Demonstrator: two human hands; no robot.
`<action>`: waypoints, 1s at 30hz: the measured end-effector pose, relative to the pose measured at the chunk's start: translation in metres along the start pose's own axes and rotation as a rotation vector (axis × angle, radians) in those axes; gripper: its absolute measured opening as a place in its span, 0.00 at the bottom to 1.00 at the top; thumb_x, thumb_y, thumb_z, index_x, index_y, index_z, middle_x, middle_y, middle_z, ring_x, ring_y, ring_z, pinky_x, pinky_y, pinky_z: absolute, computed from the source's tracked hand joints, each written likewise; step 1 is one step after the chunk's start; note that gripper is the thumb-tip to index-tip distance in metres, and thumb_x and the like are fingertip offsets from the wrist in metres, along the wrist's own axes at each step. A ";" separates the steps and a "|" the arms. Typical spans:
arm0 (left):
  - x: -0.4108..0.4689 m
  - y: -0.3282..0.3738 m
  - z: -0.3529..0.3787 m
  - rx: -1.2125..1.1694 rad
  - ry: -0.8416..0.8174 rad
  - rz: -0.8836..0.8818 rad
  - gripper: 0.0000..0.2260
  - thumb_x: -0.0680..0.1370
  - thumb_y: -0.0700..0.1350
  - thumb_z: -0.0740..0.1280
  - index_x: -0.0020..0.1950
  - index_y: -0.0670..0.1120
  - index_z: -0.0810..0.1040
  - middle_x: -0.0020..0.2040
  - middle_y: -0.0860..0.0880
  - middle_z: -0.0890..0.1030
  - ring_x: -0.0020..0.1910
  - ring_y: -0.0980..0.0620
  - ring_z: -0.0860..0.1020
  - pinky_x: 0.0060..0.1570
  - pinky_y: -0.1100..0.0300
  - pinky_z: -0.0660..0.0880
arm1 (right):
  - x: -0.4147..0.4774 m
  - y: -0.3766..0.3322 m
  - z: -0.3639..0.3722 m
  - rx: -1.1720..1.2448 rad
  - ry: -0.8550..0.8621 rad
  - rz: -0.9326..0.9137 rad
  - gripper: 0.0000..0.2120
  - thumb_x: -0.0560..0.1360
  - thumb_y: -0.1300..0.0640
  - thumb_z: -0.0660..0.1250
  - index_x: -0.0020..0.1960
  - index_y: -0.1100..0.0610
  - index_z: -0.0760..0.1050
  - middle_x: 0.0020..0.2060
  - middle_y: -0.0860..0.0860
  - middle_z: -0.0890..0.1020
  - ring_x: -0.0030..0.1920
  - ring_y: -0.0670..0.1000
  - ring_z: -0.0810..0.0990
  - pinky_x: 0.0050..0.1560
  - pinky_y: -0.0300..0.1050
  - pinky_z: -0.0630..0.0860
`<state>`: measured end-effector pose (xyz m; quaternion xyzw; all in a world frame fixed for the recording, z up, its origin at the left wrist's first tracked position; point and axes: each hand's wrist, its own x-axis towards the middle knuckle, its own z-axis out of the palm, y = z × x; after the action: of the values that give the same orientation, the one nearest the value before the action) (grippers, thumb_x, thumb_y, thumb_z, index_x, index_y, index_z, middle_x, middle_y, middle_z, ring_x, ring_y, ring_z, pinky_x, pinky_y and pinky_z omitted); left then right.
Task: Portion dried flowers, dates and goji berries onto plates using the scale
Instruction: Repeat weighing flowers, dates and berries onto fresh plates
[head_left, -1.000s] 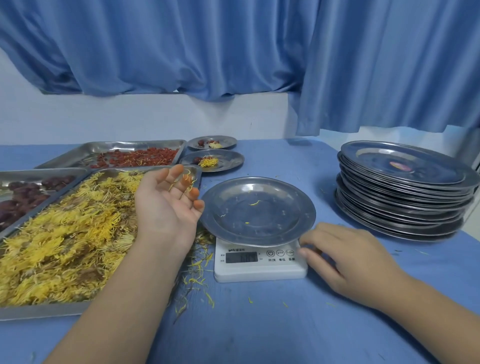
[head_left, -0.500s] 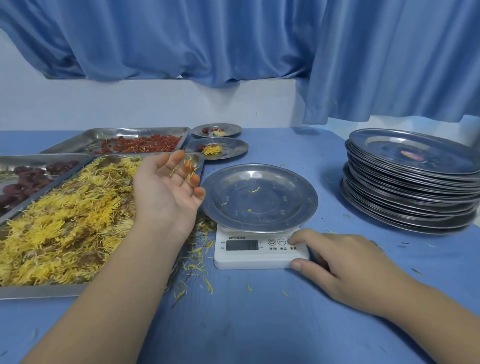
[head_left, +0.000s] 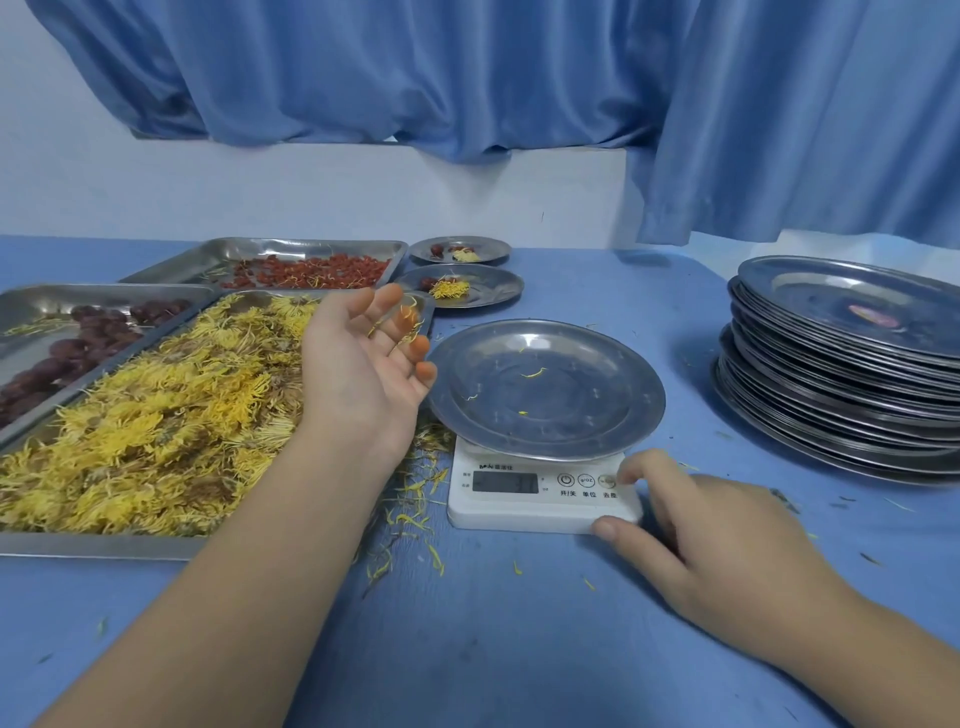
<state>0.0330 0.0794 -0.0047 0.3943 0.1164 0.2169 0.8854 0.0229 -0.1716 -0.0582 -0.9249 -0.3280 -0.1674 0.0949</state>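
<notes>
The plate (head_left: 545, 389) is sitting on the scale (head_left: 540, 493) in the middle of the tabletop (head_left: 519, 649), holding only a few stray yellow petals, so this portion is barely starting. The right hand (head_left: 717, 540) is pinching the scale's front right corner. Its bent forefinger is pressing down by the rightmost button while the thumb is bracing against the front edge, probably to zero the reading with the plate's weight on it. The display is too blurred to read.

The left hand (head_left: 363, 364) is hovering palm up just left of the plate, over the right end of the flower tray (head_left: 93, 545). Its fingers are spread loosely and gripping nothing, with a few petals clinging to them. It seems to be waiting there so the reach into the dried flowers (head_left: 156, 415) is short once the scale is ready.

That tray is lying along the left edge. The dates (head_left: 78, 343) are sitting in a tray behind it, and the goji berries (head_left: 311, 270) in another tray toward the far edge. Two filled plates (head_left: 460, 286) are resting beyond the scale, out of the working path. A stack of plates (head_left: 841, 364) is waiting at the right edge, near the right hand. Loose petals (head_left: 415, 509) are littering the tabletop between the flower tray and the scale.
</notes>
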 end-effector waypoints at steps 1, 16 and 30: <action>0.000 0.000 0.000 0.011 -0.003 0.011 0.09 0.76 0.48 0.60 0.46 0.47 0.79 0.34 0.52 0.76 0.31 0.53 0.72 0.32 0.61 0.66 | 0.000 -0.001 -0.001 -0.021 0.015 0.003 0.21 0.73 0.30 0.48 0.50 0.45 0.65 0.22 0.41 0.67 0.24 0.43 0.65 0.25 0.31 0.53; -0.004 -0.005 0.005 0.158 -0.078 0.163 0.06 0.76 0.46 0.64 0.45 0.47 0.79 0.33 0.54 0.77 0.27 0.55 0.72 0.31 0.62 0.66 | 0.008 -0.008 -0.007 -0.006 0.106 -0.040 0.15 0.73 0.36 0.54 0.42 0.47 0.63 0.20 0.40 0.61 0.21 0.43 0.59 0.25 0.28 0.50; -0.008 0.050 -0.016 0.999 -0.163 0.338 0.08 0.80 0.50 0.62 0.48 0.60 0.80 0.46 0.60 0.83 0.44 0.54 0.81 0.44 0.53 0.79 | 0.030 -0.005 -0.018 0.058 0.611 -0.169 0.24 0.78 0.48 0.53 0.26 0.57 0.62 0.18 0.49 0.64 0.19 0.54 0.65 0.21 0.40 0.61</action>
<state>0.0051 0.1154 0.0219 0.7966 0.0710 0.2431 0.5489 0.0373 -0.1560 -0.0298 -0.7980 -0.3648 -0.4355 0.2012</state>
